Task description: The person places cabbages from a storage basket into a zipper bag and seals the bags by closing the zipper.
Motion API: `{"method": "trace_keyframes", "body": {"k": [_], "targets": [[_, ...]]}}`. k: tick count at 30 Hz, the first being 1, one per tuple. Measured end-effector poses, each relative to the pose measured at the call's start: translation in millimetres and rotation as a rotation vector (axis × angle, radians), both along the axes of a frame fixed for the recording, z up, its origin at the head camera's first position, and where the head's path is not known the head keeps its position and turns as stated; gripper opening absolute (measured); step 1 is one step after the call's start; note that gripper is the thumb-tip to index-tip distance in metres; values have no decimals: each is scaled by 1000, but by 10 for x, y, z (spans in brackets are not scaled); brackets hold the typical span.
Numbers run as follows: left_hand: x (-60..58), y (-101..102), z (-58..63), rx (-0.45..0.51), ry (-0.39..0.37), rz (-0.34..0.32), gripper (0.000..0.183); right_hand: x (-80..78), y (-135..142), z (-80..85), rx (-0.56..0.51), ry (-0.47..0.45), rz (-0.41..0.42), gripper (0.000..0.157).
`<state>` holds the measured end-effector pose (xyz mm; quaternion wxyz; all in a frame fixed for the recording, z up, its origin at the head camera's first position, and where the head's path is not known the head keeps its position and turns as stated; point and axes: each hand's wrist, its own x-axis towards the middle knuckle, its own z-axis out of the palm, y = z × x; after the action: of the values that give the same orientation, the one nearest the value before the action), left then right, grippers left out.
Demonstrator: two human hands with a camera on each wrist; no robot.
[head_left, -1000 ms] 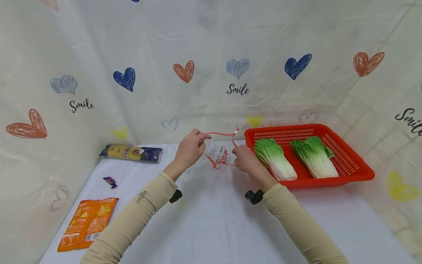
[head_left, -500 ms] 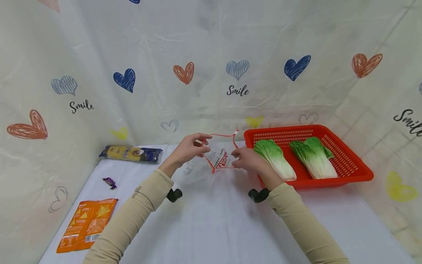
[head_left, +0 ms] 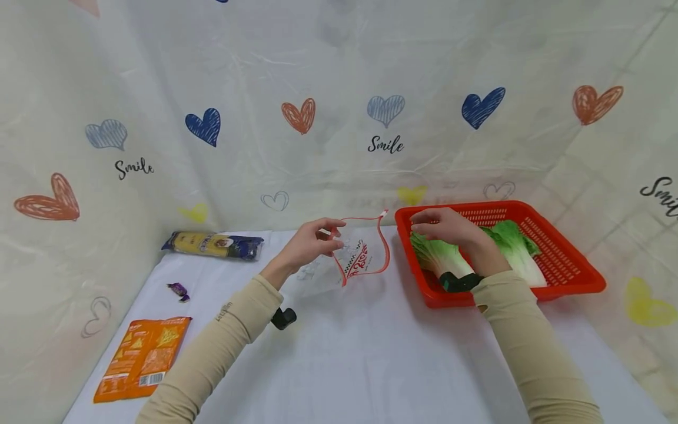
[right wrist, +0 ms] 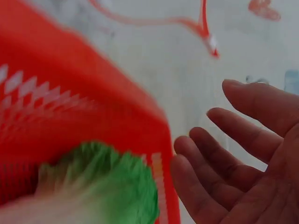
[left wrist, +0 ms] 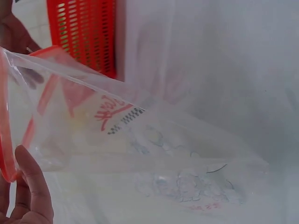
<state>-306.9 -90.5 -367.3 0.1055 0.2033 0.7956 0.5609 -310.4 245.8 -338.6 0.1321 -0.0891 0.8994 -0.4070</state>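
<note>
A clear zip bag with a red rim and printed lettering hangs with its mouth spread wide in the head view. My left hand pinches the bag's rim between thumb and fingers; the left wrist view shows the thumb at the red edge. Over the left side of the red basket is my right hand, fingers loosely spread and holding nothing. Beneath it lies one napa cabbage, partly covered by the hand and wrist. A second napa cabbage lies to its right, partly behind the forearm.
At the back left lies a blue and yellow packet. A small purple wrapped candy and an orange snack bag lie along the left side of the white-covered table. A patterned curtain closes off the back.
My right hand has let go of the bag's rim and moved right, over the basket. My left hand still holds the bag, whose right rim now stands free.
</note>
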Motion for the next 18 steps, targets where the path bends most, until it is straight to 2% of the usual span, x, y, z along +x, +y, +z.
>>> {"method": "trace_keyframes", "body": {"k": [4, 8, 14, 18], "targets": [[15, 16, 16, 3, -4, -1, 44, -54, 307, -46, 56, 25, -31, 49], [-21, 14, -25, 9, -9, 7, 43, -109, 587, -171, 45, 3, -11, 48], [-35, -4, -41, -2, -14, 11, 43, -118, 794, -376, -14, -162, 87, 49], [-42, -19, -55, -4, -12, 16, 42, -141, 787, -471, 22, -238, 172, 49]]}}
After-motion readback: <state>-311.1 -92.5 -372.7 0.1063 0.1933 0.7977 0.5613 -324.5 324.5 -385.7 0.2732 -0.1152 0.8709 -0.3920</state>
